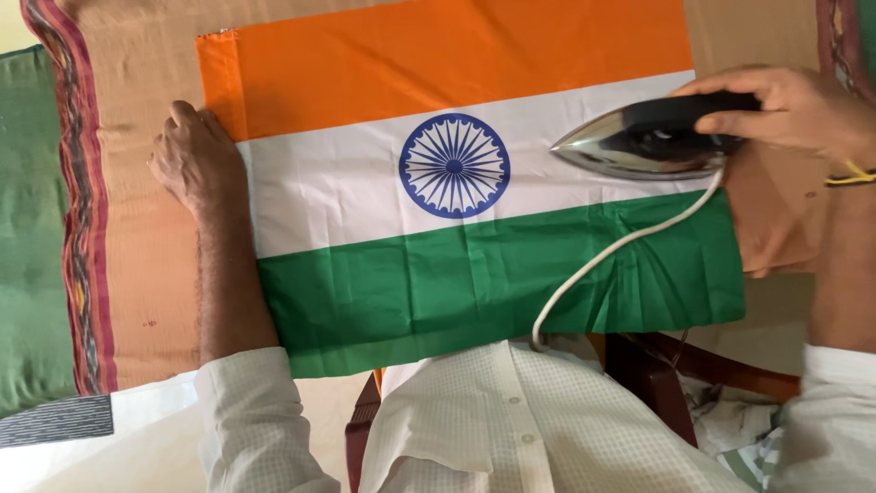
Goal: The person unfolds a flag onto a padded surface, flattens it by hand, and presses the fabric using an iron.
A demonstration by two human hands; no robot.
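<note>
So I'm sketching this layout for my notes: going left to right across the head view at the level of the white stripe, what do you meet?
Green cloth → patterned maroon border → left hand → blue wheel emblem → iron → right hand.

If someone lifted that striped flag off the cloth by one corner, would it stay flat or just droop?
The flag would probably droop: it looks thin, with soft creases in its green band. It seems light and perhaps slippery, since the left hand presses its edge flat on the brown cloth. The iron in the right hand looks far heavier.
</note>
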